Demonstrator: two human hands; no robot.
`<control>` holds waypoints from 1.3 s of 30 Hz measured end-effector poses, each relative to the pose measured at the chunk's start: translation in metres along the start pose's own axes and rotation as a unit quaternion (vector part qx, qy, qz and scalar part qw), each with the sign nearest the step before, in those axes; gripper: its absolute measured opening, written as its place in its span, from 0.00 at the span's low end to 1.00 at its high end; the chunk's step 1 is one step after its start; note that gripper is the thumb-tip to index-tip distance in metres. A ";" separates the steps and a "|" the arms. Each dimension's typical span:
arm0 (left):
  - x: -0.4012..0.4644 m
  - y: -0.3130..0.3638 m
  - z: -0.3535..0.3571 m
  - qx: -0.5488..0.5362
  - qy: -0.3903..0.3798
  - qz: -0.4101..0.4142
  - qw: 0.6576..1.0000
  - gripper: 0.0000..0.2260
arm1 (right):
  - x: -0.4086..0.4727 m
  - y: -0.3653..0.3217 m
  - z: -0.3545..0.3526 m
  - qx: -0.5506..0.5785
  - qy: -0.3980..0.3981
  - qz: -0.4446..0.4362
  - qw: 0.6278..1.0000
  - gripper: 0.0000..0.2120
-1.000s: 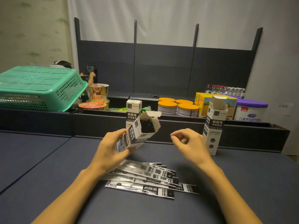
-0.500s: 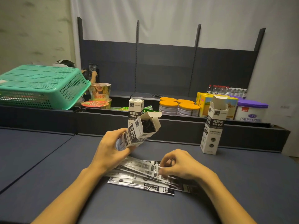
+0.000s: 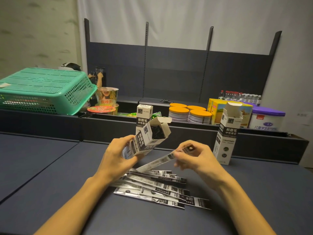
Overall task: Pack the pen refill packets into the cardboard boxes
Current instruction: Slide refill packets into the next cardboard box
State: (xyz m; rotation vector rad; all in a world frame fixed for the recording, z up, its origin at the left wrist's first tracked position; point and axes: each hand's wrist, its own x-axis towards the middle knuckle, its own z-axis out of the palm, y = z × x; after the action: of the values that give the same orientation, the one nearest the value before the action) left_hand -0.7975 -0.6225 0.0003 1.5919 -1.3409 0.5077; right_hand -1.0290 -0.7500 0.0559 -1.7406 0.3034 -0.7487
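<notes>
My left hand [image 3: 116, 158] grips a black-and-white cardboard box [image 3: 149, 136], tilted with its open top facing me and dark refills inside. My right hand [image 3: 193, 158] pinches one long refill packet [image 3: 157, 162] by its upper end; the packet slants down to the left, its lower tip near the pile. Several more refill packets [image 3: 159, 187] lie fanned on the dark table below my hands. A second open box [image 3: 227, 134] stands upright at the right. A closed box [image 3: 144, 114] stands behind the one I hold.
A green plastic basket [image 3: 44, 90] lies upside down at the back left. Instant noodle cups [image 3: 105, 100], orange-lidded tins [image 3: 189, 112], yellow cartons [image 3: 218, 107], a purple-lidded tub [image 3: 267, 119] and water bottles fill the rear shelf. The dark table [image 3: 50, 167] spreads left and right.
My right hand dropped to the pile, pinched one refill packet and has lifted it up toward the open box. My left hand keeps the box tilted in place.
</notes>
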 end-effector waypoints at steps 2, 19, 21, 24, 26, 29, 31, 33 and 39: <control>0.000 0.001 -0.001 -0.006 -0.001 0.005 1.000 0.28 | -0.001 -0.005 0.001 0.091 0.024 0.005 0.996 0.07; 0.001 -0.001 0.001 -0.011 -0.006 -0.004 1.000 0.29 | -0.002 -0.044 -0.016 0.294 0.139 -0.114 0.939 0.05; 0.001 -0.001 0.001 -0.011 -0.008 0.001 1.000 0.29 | -0.002 -0.048 -0.017 0.291 0.145 -0.133 0.936 0.04; 0.001 -0.001 0.002 -0.012 -0.008 0.007 1.000 0.29 | -0.002 -0.052 -0.015 0.267 0.157 -0.161 0.937 0.07; 0.001 -0.001 0.002 -0.017 -0.007 0.009 1.000 0.29 | -0.002 -0.054 -0.012 0.248 0.160 -0.179 0.939 0.08; 0.001 -0.003 0.002 -0.019 -0.011 0.011 1.000 0.29 | -0.003 -0.055 -0.006 0.193 0.161 -0.205 0.946 0.13; 0.002 -0.004 0.003 -0.020 -0.009 0.019 1.000 0.29 | -0.003 -0.055 -0.001 0.161 0.153 -0.219 0.950 0.13; 0.002 -0.004 0.003 -0.020 -0.010 0.027 0.999 0.29 | -0.003 -0.056 0.005 0.125 0.142 -0.233 0.954 0.11; 0.002 -0.004 0.004 -0.025 -0.009 0.044 0.999 0.29 | 0.001 -0.051 0.017 0.031 0.124 -0.244 0.961 0.06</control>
State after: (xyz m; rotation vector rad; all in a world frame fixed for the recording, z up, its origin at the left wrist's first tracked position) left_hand -0.7945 -0.6269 -0.0012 1.5051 -1.4312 0.5113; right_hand -1.0265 -0.7214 0.1015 -1.6790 0.0115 -1.3251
